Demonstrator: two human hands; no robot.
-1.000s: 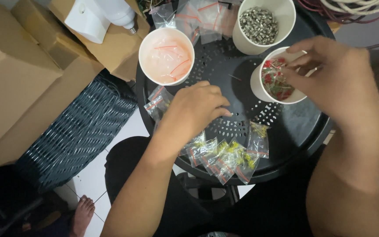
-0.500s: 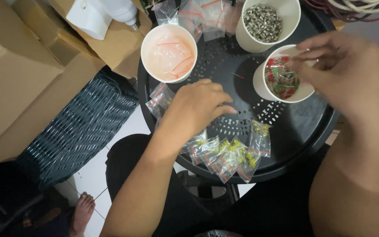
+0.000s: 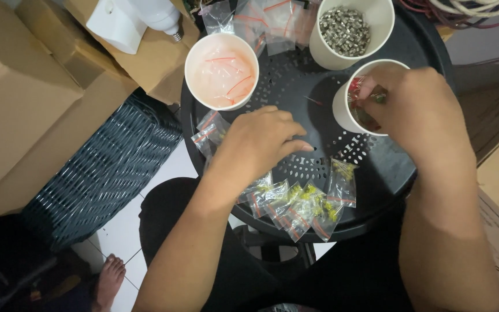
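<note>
Your left hand (image 3: pixel 264 141) lies palm down on the round black perforated table (image 3: pixel 295 92), with the fingers curled loosely and pointing to the right; whether anything is pinched under the fingers, you cannot tell from this view. Just below this hand, near the front edge of the table, a row of small clear zip bags with yellow parts (image 3: pixel 301 199) lies spread like a fan, and some of the bags overlap each other. At the left edge of the table, beside your wrist, a few more small clear bags (image 3: pixel 210 133) lie flat. Your right hand (image 3: pixel 420 110) is over the nearest white paper cup (image 3: pixel 342 107), with the fingertips bent together and dipped into its mouth, where small red and green parts show; the fingers look closed as for a pinch, but what they grip is hidden. Behind this cup stands a second white cup full of small silver metal pieces (image 3: pixel 345 29), and to the left stands a third cup with clear bags inside (image 3: pixel 222 72). More empty zip bags (image 3: pixel 261 20) lie at the far side of the table. Cardboard boxes (image 3: pixel 24 98) and a dark woven basket (image 3: pixel 99 179) stand at your left.
</note>
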